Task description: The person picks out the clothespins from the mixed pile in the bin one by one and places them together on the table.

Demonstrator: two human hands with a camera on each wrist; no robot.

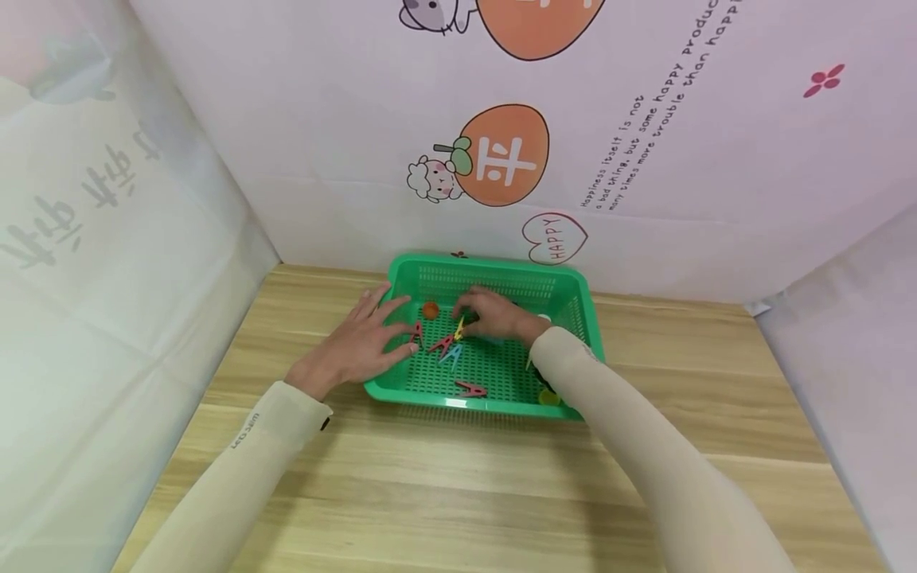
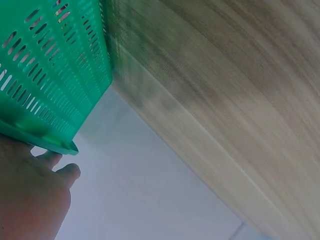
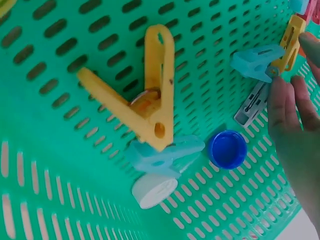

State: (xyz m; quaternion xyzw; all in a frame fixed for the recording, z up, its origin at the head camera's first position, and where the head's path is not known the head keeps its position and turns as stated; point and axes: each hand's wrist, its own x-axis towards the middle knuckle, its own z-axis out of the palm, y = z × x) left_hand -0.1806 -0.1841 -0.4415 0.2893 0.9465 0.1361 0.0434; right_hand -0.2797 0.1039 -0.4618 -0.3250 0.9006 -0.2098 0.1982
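A green plastic basket (image 1: 494, 406) holds several clothespins and bottle caps. My left hand (image 1: 361, 341) lies across its left rim with spread fingers; in the left wrist view this hand (image 2: 30, 190) is at the rim's edge. Inside the basket, my right hand (image 1: 494, 314) has bent fingers around a yellow clothespin (image 1: 460, 328). In the right wrist view, fingertips of the right hand (image 3: 300, 110) are by that yellow clothespin (image 3: 289, 45), close to a light blue clothespin (image 3: 255, 61) and a grey one (image 3: 252, 104). Whether they pinch anything is unclear.
A red clothespin (image 1: 470, 389) lies near the basket's front wall, and an orange ball-like item (image 1: 430, 310) at the back left. The right wrist view shows a larger-looking yellow clothespin (image 3: 159, 90), a blue cap (image 3: 227, 149) and a white cap (image 3: 155, 190). A printed cloth (image 1: 344, 199) hangs behind.
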